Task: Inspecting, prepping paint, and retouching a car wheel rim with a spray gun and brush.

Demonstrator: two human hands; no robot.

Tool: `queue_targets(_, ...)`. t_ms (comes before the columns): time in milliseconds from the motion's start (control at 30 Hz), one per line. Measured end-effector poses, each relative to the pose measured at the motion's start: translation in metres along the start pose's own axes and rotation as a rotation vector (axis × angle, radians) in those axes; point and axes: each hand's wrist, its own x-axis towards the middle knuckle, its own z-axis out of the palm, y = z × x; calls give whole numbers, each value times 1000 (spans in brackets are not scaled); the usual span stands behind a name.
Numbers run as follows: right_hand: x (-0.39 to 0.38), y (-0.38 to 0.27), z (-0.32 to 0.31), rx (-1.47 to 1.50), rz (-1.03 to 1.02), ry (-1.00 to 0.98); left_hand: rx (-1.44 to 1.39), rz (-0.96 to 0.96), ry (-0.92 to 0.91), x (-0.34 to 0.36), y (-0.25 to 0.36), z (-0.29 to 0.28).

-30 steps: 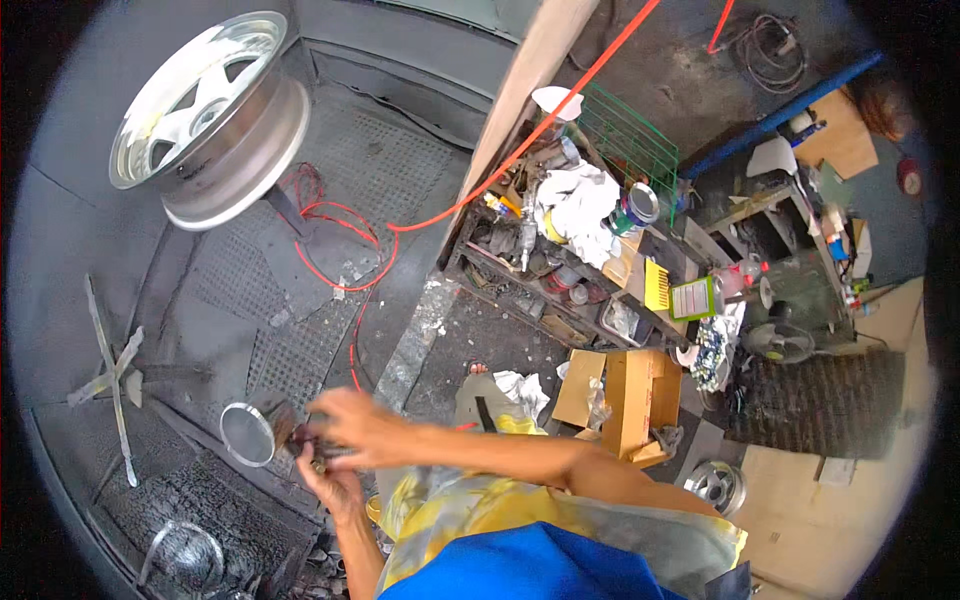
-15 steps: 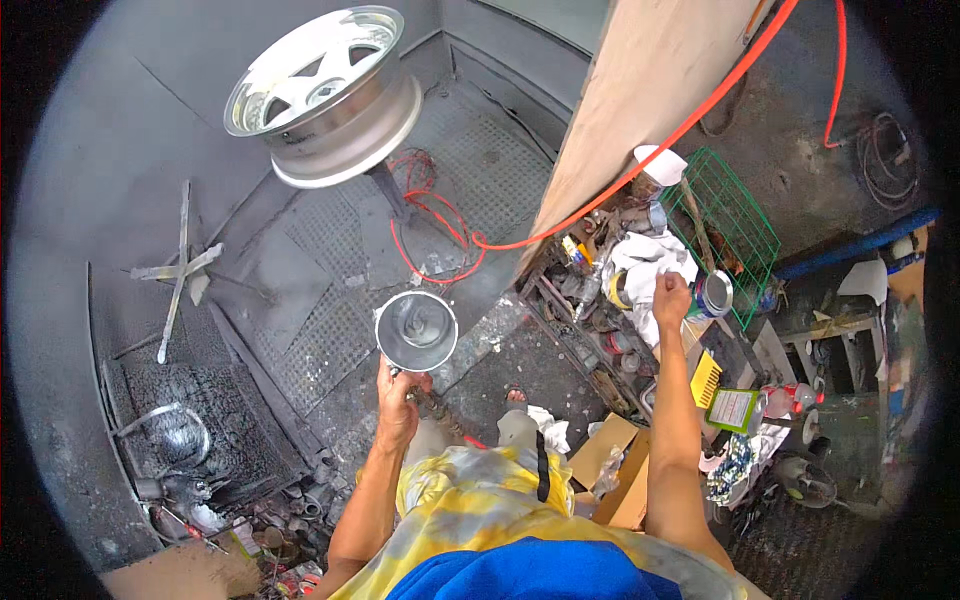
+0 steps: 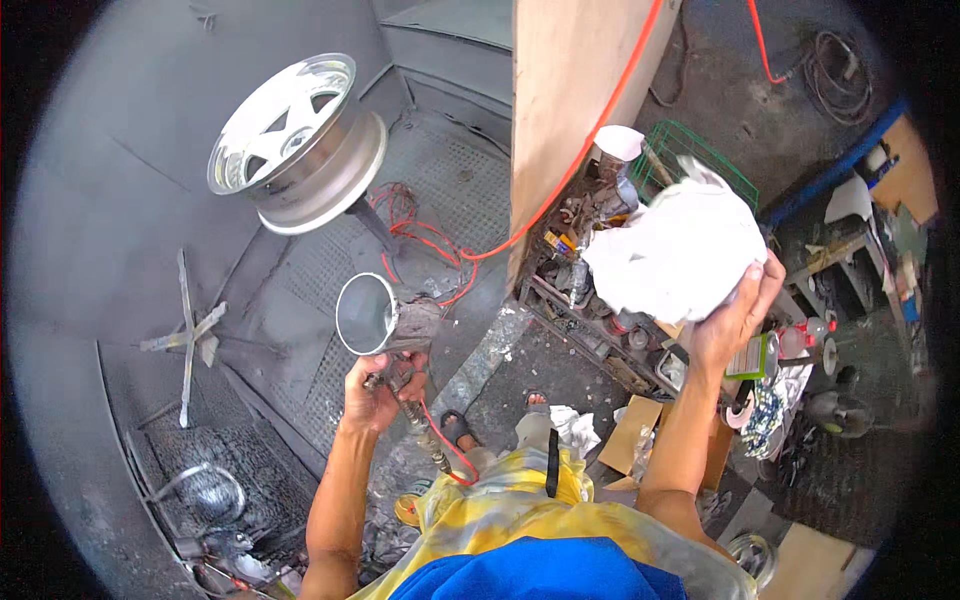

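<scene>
My left hand (image 3: 372, 395) is closed round the grip of a paint spray gun (image 3: 405, 385), with a hose running down from it. The gun's grey metal cup (image 3: 367, 312) has no lid on, and its round mouth faces me. On the right, my right hand (image 3: 735, 318) grips a bunched white cloth (image 3: 672, 255) by its lower right side, lifted above the cluttered bench. Some of its fingers are behind the cloth. Beyond the gun, a polished silver wheel rim (image 3: 300, 150) is mounted on a dark stand, apart from both hands.
An orange hose (image 3: 600, 130) passes the wooden panel (image 3: 545, 90) and coils on the floor by the stand. The bench (image 3: 590, 335) bears tools and scraps beside a green wire basket (image 3: 690, 150). A taped cross-shaped stand (image 3: 187, 340) is at left; cardboard (image 3: 630, 435) lies near my legs.
My right hand has picked the white cloth up from the bench and raised it. The spray gun in my left hand has moved slightly left and tilted. The view has shifted.
</scene>
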Motion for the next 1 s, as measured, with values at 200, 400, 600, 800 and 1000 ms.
queue_targets(200,-94,-67,58,287,-88,-269,76,-43,-59,-8,7,15)
queue_targets(400,-160,-71,132,138,-342,-600,182,265,95,-21,-19,71)
queue_targets(600,-154,-58,150,298,113,-660,124,-101,107,-42,1,39)
queue_targets(800,-202,4,154,464,562,-646,89,-106,83,-48,8,25)
queue_targets(1000,-233,9,105,566,696,-1038,75,-97,84,-55,20,6)
